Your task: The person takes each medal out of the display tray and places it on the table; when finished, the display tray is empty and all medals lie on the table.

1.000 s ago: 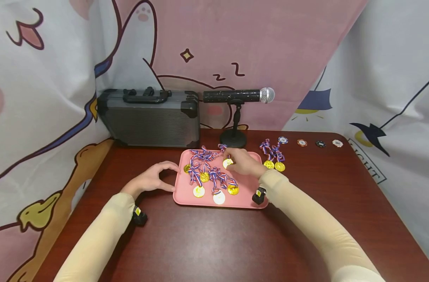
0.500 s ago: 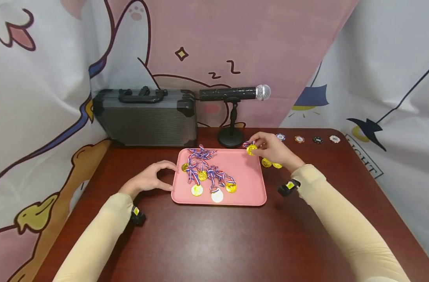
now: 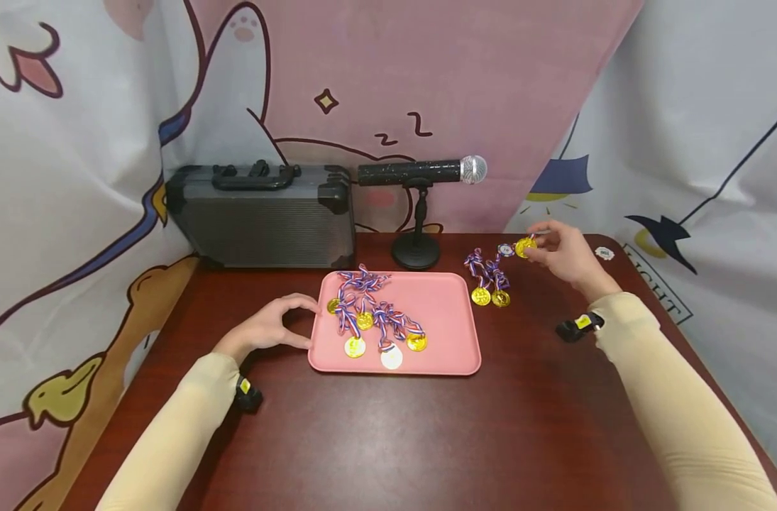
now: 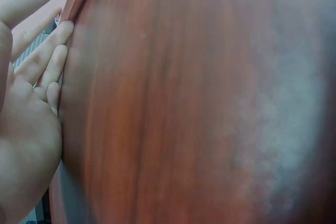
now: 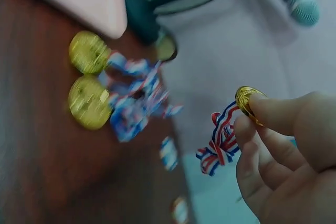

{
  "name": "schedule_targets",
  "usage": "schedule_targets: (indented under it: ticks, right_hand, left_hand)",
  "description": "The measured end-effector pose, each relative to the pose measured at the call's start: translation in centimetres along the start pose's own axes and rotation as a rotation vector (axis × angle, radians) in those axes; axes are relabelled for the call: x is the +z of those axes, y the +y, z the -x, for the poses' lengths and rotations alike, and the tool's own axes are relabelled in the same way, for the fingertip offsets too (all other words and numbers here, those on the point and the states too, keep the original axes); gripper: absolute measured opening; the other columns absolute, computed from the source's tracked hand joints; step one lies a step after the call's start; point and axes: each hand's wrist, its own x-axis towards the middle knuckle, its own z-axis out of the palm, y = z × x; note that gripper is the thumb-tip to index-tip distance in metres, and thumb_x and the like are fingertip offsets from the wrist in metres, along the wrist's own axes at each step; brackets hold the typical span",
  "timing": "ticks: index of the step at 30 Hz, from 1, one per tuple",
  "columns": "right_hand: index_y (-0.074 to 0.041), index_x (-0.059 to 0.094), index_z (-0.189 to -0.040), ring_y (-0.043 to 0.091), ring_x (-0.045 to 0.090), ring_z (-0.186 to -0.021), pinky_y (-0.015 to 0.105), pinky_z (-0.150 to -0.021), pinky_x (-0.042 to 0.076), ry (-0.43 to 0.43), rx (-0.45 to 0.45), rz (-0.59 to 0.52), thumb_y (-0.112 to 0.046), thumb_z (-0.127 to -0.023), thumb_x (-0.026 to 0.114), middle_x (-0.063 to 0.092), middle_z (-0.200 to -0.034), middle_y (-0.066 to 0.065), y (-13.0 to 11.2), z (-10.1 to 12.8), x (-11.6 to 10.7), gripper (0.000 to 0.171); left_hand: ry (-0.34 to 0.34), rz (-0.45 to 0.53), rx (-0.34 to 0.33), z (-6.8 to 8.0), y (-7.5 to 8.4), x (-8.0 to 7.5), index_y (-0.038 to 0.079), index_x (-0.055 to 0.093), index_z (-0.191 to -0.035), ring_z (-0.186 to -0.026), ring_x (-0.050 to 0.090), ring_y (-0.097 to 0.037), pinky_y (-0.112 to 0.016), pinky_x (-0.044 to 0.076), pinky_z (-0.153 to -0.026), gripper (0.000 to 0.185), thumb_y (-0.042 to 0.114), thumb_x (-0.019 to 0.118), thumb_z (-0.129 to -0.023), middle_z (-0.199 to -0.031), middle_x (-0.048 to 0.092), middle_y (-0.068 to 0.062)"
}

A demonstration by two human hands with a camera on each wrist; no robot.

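My right hand (image 3: 570,259) pinches a gold medal (image 3: 525,248) between thumb and fingers. Its knotted red, white and blue ribbon (image 5: 218,145) dangles below, as the right wrist view shows. Two more gold medals (image 3: 490,297) lie on the table under that hand's left side, their ribbons bunched behind them. A pink tray (image 3: 448,319) holds several medals with tangled ribbons (image 3: 394,321), mostly on its left half. My left hand (image 3: 269,324) rests at the tray's left edge, thumb and fingers spread apart with their tips right at the rim.
A grey hard case (image 3: 267,227) stands at the back left. Beside it, a microphone (image 3: 420,172) sits on a black stand (image 3: 416,250). Poker chips line the back right, including a blue one (image 3: 506,250) and a white one (image 3: 604,253). Printed cloth hangs around the table.
My right hand has lifted the gold medal off the tray and carried it right, past the two medals, to the row of chips. The left hand keeps its place at the tray.
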Motion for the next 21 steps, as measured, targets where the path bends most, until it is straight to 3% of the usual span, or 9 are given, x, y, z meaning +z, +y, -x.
schedule_targets:
  ticks: [4,9,15,21]
  right_hand:
    - [0.001,0.061,-0.132,0.029,0.072,-0.088,0.027,-0.068,0.059,-0.067,0.009,0.029,-0.005,-0.098,0.073,0.068,-0.112,0.026,3.1,0.7,0.8,0.036]
    - [0.003,0.064,-0.128,0.025,0.070,-0.084,0.028,-0.067,0.057,-0.179,-0.034,0.113,-0.003,-0.095,0.076,0.070,-0.106,0.023,5.8,1.5,2.3,0.035]
    - [0.000,0.070,-0.121,0.029,0.072,-0.088,0.040,-0.077,0.058,-0.200,-0.105,0.222,-0.006,-0.092,0.081,0.073,-0.102,0.019,6.3,2.0,3.2,0.032]
    - [-0.002,0.071,-0.121,0.031,0.072,-0.091,0.050,-0.082,0.060,-0.225,-0.077,0.254,-0.005,-0.091,0.081,0.073,-0.108,0.020,6.2,2.4,3.2,0.031]
  left_hand:
    - [-0.002,-0.009,-0.011,0.1,0.0,0.1,0.019,0.073,-0.127,-0.135,0.050,-0.026,-0.056,0.031,-0.120,0.066,0.029,0.101,-0.068,-0.136,0.064,-0.003]
    - [-0.005,-0.009,-0.003,0.0,0.1,0.0,0.018,0.072,-0.127,-0.134,0.051,-0.026,-0.056,0.031,-0.120,0.065,0.028,0.101,-0.069,-0.135,0.065,-0.003]
    - [-0.001,-0.015,0.027,-0.1,0.0,-0.1,0.015,0.073,-0.126,-0.133,0.052,-0.027,-0.054,0.032,-0.119,0.066,0.026,0.101,-0.068,-0.134,0.066,-0.004]
    - [-0.002,-0.011,0.009,-0.1,0.0,0.0,0.018,0.073,-0.126,-0.135,0.051,-0.026,-0.055,0.031,-0.120,0.066,0.028,0.102,-0.068,-0.134,0.065,-0.002]
